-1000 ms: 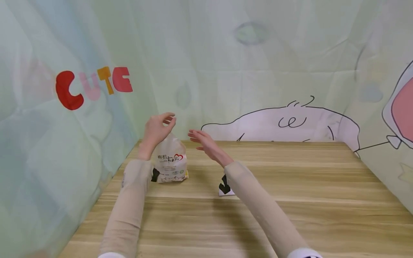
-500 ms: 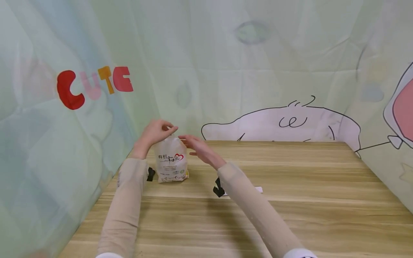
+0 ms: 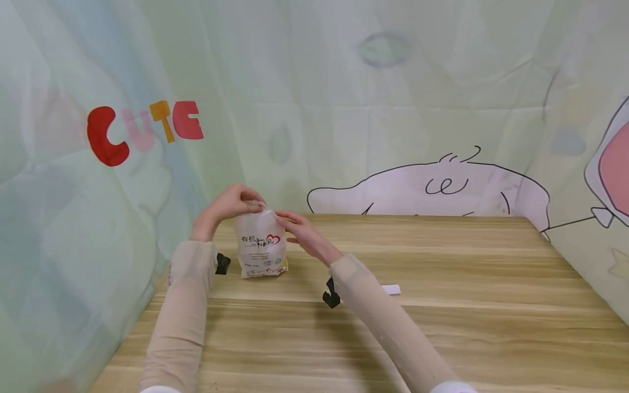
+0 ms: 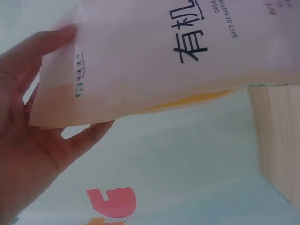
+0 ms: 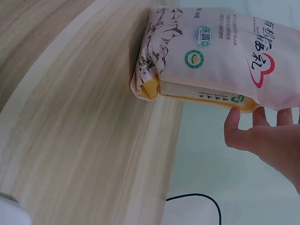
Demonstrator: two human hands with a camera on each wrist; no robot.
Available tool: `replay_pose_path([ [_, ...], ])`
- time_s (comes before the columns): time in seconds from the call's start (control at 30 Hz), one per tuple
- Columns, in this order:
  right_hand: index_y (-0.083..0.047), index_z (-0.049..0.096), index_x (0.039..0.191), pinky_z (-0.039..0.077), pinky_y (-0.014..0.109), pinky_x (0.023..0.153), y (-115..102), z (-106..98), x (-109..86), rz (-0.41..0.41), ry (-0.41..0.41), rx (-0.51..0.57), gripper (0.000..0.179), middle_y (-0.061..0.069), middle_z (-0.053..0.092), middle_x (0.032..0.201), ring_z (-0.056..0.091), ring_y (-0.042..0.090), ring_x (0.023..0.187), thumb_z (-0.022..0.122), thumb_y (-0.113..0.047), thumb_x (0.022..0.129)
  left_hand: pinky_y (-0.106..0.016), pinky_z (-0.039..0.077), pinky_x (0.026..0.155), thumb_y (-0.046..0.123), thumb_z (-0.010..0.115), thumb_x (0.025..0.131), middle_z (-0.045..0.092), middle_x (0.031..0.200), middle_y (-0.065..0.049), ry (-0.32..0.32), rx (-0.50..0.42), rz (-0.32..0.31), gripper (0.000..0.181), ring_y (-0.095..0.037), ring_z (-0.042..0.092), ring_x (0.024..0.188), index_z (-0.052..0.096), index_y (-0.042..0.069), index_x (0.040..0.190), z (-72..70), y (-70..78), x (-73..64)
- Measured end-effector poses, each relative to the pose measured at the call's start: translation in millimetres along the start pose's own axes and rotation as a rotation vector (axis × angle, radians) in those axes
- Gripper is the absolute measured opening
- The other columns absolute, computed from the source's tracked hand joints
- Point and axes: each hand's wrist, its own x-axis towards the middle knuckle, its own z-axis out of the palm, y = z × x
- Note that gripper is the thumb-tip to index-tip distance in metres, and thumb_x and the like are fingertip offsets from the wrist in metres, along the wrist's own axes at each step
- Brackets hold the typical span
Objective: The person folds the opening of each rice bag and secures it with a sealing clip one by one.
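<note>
A white printed paper-like bag (image 3: pixel 262 245) with dark characters and a red heart stands upright on the table, left of centre. My left hand (image 3: pixel 231 204) grips its top edge, with digits on both faces, as the left wrist view shows around the bag's upper corner (image 4: pixel 56 101). My right hand (image 3: pixel 306 234) is at the bag's right side, its fingertips touching the edge. In the right wrist view, those fingers (image 5: pixel 232 124) lie loosely along the side of the bag (image 5: pixel 215 56), near a yellow strip on it.
The wooden table (image 3: pixel 467 316) reaches back to a printed fabric wall (image 3: pixel 334 109). A small flat white object (image 3: pixel 391 289) lies on the table, partly hidden behind my right sleeve. Another fabric wall (image 3: pixel 64 229) borders the table on the left.
My left hand has come down from above the bag onto its top edge. My right hand has moved left to the bag's side. The bag's base has stayed in place.
</note>
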Motion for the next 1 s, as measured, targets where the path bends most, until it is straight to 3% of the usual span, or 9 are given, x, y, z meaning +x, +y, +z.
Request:
replay_pose_path([
  [0.23,-0.018,0.046,0.129,0.030,0.050,0.101,8,0,2.3,-0.025,0.008,0.095,0.037,0.005,0.044,0.135,0.040,0.024,0.124,0.046,-0.024,0.093,-0.028,0.048,0.065,0.011,0.056,0.085,0.063,0.102,-0.020,0.003,-0.037,0.049,0.021,-0.022,0.059,0.079,0.065,-0.001,0.101,0.0,-4.0,0.6],
  [0.43,-0.015,0.048,0.127,0.032,0.047,0.099,13,1,2.6,-0.065,0.058,0.127,0.035,0.004,0.046,0.133,0.044,0.022,0.120,0.046,-0.018,0.093,-0.029,0.049,0.069,0.009,0.055,0.087,0.062,0.107,-0.019,0.008,-0.089,0.044,0.020,-0.024,0.060,0.084,0.064,0.001,0.103,1.6,-6.3,1.0],
  [0.6,-0.013,0.054,0.121,0.036,0.042,0.092,16,6,1.4,-0.115,0.169,0.064,0.031,0.005,0.053,0.127,0.050,0.016,0.109,0.050,-0.018,0.091,-0.032,0.048,0.072,0.006,0.053,0.086,0.062,0.107,-0.018,0.039,-0.073,0.047,0.017,-0.027,0.059,0.090,0.065,0.002,0.097,3.4,-4.5,0.1],
  [0.7,-0.011,0.057,0.117,0.039,0.039,0.092,17,11,0.1,-0.188,0.240,0.010,0.028,0.007,0.057,0.122,0.054,0.013,0.104,0.051,-0.015,0.090,-0.034,0.049,0.073,0.003,0.053,0.086,0.063,0.104,-0.019,0.068,-0.059,0.060,0.015,-0.030,0.059,0.093,0.066,0.001,0.092,4.3,-4.6,-0.1],
  [0.87,0.001,0.059,0.111,0.044,0.030,0.092,14,18,-7.9,-0.368,0.305,-0.063,0.024,0.015,0.060,0.115,0.057,0.021,0.107,0.050,-0.003,0.088,-0.034,0.049,0.072,0.002,0.053,0.085,0.063,0.100,-0.020,0.103,-0.055,0.076,0.013,-0.032,0.060,0.092,0.066,0.000,0.087,5.2,-6.3,0.2],
  [1.0,0.005,0.058,0.110,0.044,0.031,0.091,5,22,-16.8,-0.382,0.302,-0.079,0.024,0.019,0.059,0.115,0.056,0.029,0.107,0.050,-0.001,0.088,-0.041,0.048,0.079,0.002,0.053,0.085,0.061,0.105,-0.022,0.101,-0.066,0.087,0.013,-0.037,0.056,0.102,0.065,-0.001,0.088,4.9,-5.5,-0.2],
])
